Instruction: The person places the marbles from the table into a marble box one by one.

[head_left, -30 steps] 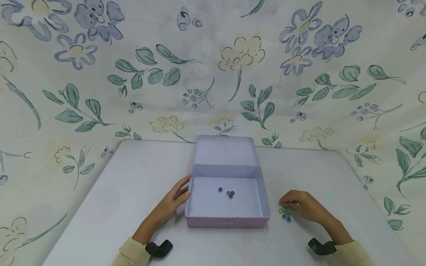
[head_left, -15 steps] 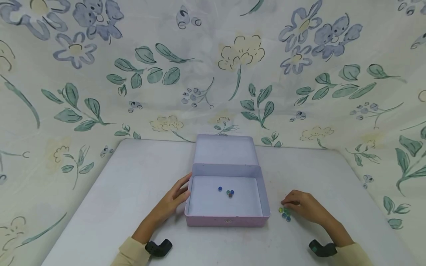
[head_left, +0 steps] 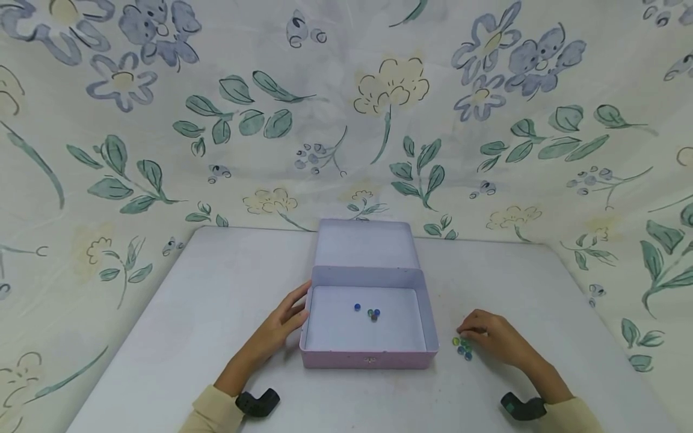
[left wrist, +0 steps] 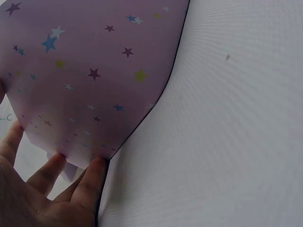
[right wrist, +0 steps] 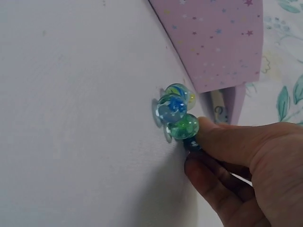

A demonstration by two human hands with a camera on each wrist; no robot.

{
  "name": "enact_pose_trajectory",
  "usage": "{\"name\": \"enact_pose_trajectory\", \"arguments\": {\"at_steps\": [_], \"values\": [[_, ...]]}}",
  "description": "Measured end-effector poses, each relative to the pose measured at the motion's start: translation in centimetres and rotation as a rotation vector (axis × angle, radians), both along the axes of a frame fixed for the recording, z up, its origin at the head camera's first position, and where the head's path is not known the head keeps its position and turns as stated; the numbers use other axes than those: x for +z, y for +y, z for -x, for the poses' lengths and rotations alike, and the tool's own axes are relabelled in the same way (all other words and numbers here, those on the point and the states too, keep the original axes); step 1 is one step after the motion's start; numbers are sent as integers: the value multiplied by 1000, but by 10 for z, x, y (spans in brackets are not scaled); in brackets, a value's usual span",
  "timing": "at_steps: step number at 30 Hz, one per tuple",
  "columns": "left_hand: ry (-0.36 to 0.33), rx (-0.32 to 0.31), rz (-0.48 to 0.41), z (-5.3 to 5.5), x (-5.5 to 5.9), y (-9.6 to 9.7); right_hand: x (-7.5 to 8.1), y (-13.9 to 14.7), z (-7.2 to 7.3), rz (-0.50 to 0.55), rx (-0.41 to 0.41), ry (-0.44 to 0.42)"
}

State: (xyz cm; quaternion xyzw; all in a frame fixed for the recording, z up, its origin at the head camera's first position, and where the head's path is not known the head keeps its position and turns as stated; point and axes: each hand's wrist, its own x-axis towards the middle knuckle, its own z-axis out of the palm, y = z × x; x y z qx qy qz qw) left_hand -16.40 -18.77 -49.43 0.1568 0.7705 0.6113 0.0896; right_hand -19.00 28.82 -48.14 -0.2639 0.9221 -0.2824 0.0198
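Observation:
A pink tin box (head_left: 370, 359) with a star pattern stands with its lid (head_left: 365, 243) raised. Inside it lie several glass marbles (head_left: 374, 313), most in a small cluster and a blue one (head_left: 357, 307) apart. My left hand (head_left: 275, 328) rests its fairly straight fingertips against the box's left wall. Right of the box, my right hand (head_left: 495, 337) is down at a group of green and blue marbles (head_left: 461, 349) on the table. In the right wrist view its thumb and fingers pinch a dark blue-green marble (right wrist: 192, 143), partly hidden beside a green marble (right wrist: 183, 126).
The white table (head_left: 227, 270) runs back to a floral cloth (head_left: 325, 120) hanging behind and around it. A black wrist device (head_left: 257, 403) sits at the left forearm, another (head_left: 523, 406) at the right.
The right hand's fingertips have shifted slightly right and drawn together beside the marbles. The left hand, box and loose marbles stay where they were.

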Motion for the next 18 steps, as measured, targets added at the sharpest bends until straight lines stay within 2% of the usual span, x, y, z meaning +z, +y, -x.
{"name": "enact_pose_trajectory", "arguments": {"at_steps": [8, 12, 18], "values": [[-5, 19, 16, 0, -2, 0, -1, 1, -3, 22, -5, 80], [-2, 23, 19, -1, -2, 0, 2, 1, -3, 40, -14, 75], [12, 26, 30, 0, -2, 0, 5, 2, -2, 75, 35, 65]]}}
